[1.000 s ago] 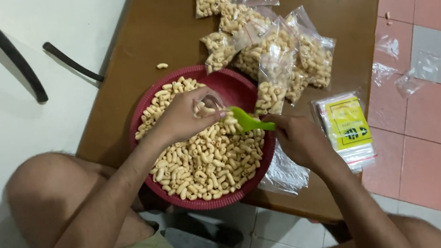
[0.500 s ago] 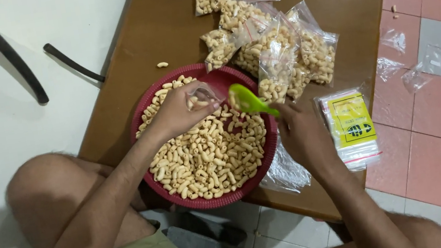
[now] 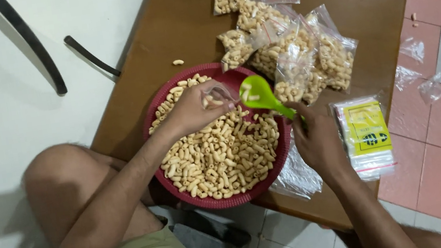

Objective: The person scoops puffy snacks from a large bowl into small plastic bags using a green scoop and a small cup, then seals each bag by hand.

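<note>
Head view is showing the green scoop (image 3: 259, 94), which a second ago was lying low on the snacks, now lifting clear of the red basket (image 3: 168, 88) with only a few pieces in its bowl, tipping toward the small clear bag (image 3: 217, 94). The right hand (image 3: 317, 141) is closing its fingers around the scoop's handle at centre right; the left hand (image 3: 195, 110) is pinching the bag's mouth open above the curly snacks (image 3: 220, 156). Filled bags (image 3: 291, 51) are piling at upper centre on the brown table (image 3: 169, 26), crowding the basket's far rim. A pack of empty bags (image 3: 366, 133) is lying at right.
</note>
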